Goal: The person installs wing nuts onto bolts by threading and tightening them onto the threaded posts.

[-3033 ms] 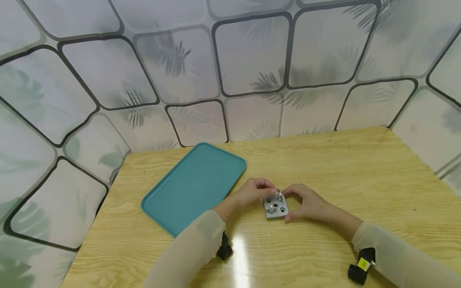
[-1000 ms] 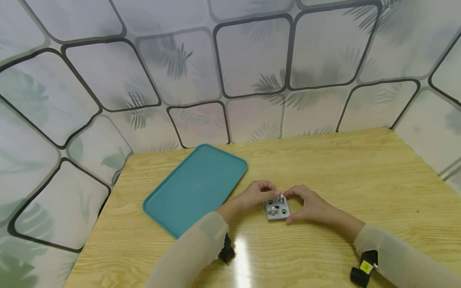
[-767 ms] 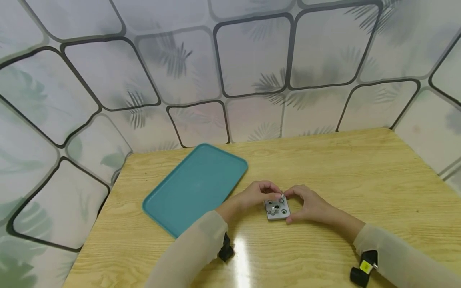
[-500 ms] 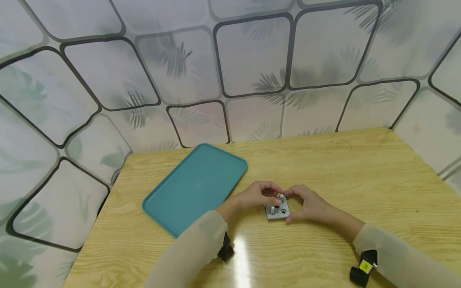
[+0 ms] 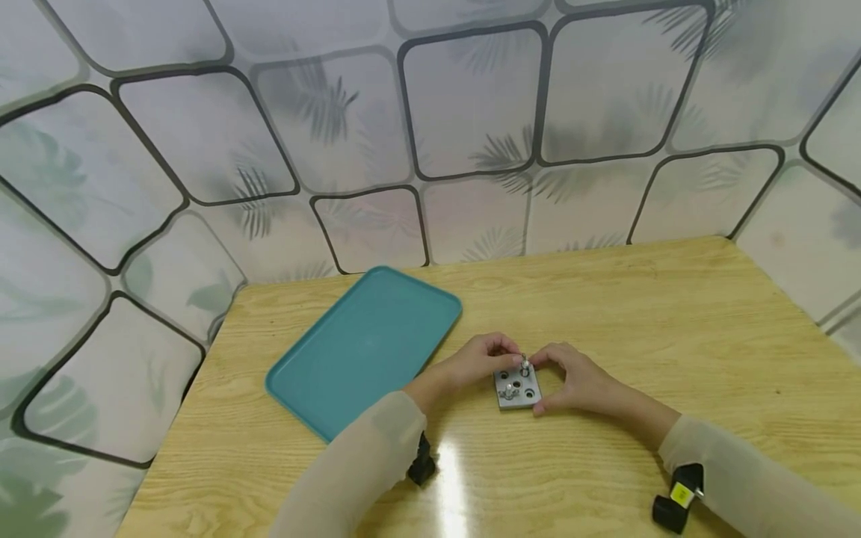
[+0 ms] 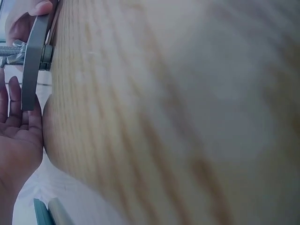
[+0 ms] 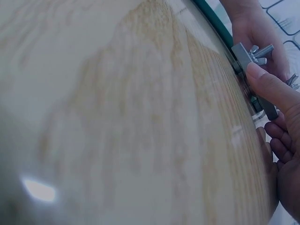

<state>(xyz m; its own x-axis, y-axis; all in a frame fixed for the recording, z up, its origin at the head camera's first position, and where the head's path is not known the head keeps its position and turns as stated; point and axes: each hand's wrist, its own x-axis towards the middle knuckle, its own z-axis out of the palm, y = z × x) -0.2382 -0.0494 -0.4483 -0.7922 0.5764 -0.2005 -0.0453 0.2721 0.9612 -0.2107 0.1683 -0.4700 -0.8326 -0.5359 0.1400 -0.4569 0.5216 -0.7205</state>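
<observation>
A small square metal plate (image 5: 517, 397) with several holes lies near the middle of the table. Two bolts with wing nuts stand up from it; the near wing nut (image 5: 509, 391) is untouched. At the far right corner, the thumb and fingers of my left hand (image 5: 474, 360) are at the other wing nut (image 5: 525, 366), seemingly pinching it. My right hand (image 5: 580, 381) grips the plate's right side between thumb and fingers. In the right wrist view its thumb presses on the plate (image 7: 267, 107). Bolt heads show under the plate (image 6: 32, 70) in the left wrist view.
A blue-green tray (image 5: 366, 347) lies left of the plate, partly behind my left forearm. The wooden table (image 5: 673, 321) meets a patterned cloth backdrop (image 5: 471, 104) at the back and sides.
My left thumb has shifted forward and back around the far wing nut, lying nearer half a second ago and farther off now. The right hand and plate have stayed about in place.
</observation>
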